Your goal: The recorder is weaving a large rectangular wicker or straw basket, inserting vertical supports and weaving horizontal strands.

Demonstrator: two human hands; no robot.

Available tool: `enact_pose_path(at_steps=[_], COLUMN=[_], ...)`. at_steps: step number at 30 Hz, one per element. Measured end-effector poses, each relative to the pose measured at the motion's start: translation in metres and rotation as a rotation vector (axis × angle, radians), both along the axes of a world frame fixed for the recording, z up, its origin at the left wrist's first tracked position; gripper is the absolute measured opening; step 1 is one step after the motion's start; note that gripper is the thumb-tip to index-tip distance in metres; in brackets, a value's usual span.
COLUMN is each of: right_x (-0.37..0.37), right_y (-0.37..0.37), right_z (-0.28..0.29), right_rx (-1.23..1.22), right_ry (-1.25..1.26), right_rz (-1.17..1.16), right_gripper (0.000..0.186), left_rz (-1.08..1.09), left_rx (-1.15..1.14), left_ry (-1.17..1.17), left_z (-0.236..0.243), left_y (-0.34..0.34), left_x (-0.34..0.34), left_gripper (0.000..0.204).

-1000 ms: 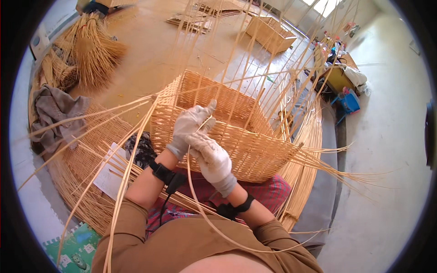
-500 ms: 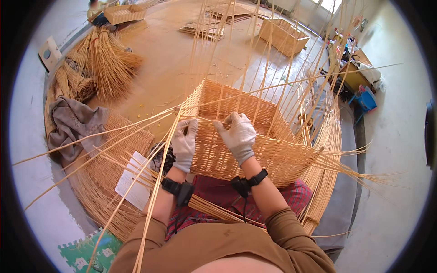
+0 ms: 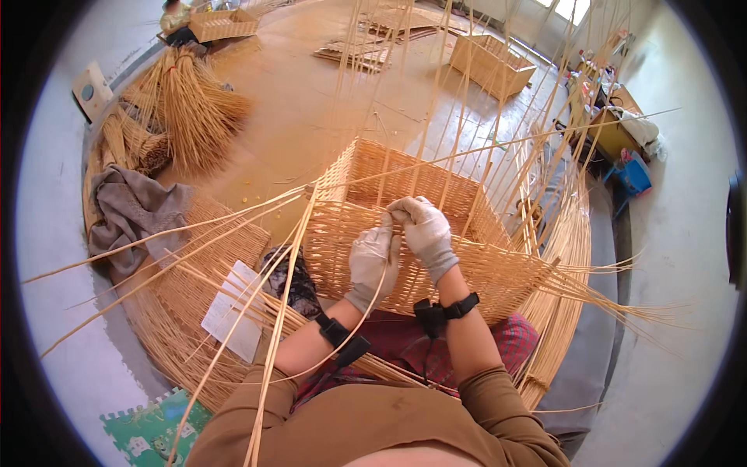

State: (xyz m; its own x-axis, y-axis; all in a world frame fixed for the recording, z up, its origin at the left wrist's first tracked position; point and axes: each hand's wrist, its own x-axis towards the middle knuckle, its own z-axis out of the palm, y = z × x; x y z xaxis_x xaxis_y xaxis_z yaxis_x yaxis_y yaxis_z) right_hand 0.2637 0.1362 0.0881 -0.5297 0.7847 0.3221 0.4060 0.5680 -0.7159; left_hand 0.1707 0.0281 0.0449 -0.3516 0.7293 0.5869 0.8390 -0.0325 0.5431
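Wicker basket is sitting over the lap in the head view, walls woven, stakes standing unwoven. Left hand's fingers are pinching a strand; right hand's are bunching at the rim, grip hidden.

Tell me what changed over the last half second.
Your left hand moved right along the basket, closing the gap to your right hand, which barely shifted. A pale strand now curves down from the left hand. The basket and grey cloth stayed put.
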Motion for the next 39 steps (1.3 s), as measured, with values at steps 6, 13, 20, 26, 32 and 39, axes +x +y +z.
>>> enact_pose_path(at_steps=[6,13,20,26,32,39], right_x=[0.0,-0.002,-0.001,0.005,-0.011,-0.008], right_y=[0.009,0.017,0.013,0.005,-0.008,-0.023], right_z=[-0.007,-0.027,-0.013,-0.012,-0.032,-0.02], right_rx=[-0.028,0.121,-0.024,0.033,0.451,0.294], right_ry=[-0.016,0.067,0.02,-0.021,-0.112,-0.196], right_rz=[0.039,0.015,0.049,0.085,-0.264,-0.168], right_gripper=[0.012,0.023,0.01,0.012,0.028,0.042], left_rz=[-0.17,-0.193,-0.172,-0.701,-0.543,0.143], left_rx=[-0.041,-0.051,0.153,-0.37,0.016,0.308], left_ry=[-0.232,-0.195,-0.113,-0.338,-0.631,-1.326], left_z=[-0.02,-0.008,-0.014,-0.064,-0.098,-0.023], left_y=[-0.003,-0.001,0.002,-0.002,-0.009,-0.059], left_x=[-0.013,-0.007,-0.007,0.074,0.005,-0.094], left_gripper=[0.051,0.041,0.033,0.041,0.031,0.039])
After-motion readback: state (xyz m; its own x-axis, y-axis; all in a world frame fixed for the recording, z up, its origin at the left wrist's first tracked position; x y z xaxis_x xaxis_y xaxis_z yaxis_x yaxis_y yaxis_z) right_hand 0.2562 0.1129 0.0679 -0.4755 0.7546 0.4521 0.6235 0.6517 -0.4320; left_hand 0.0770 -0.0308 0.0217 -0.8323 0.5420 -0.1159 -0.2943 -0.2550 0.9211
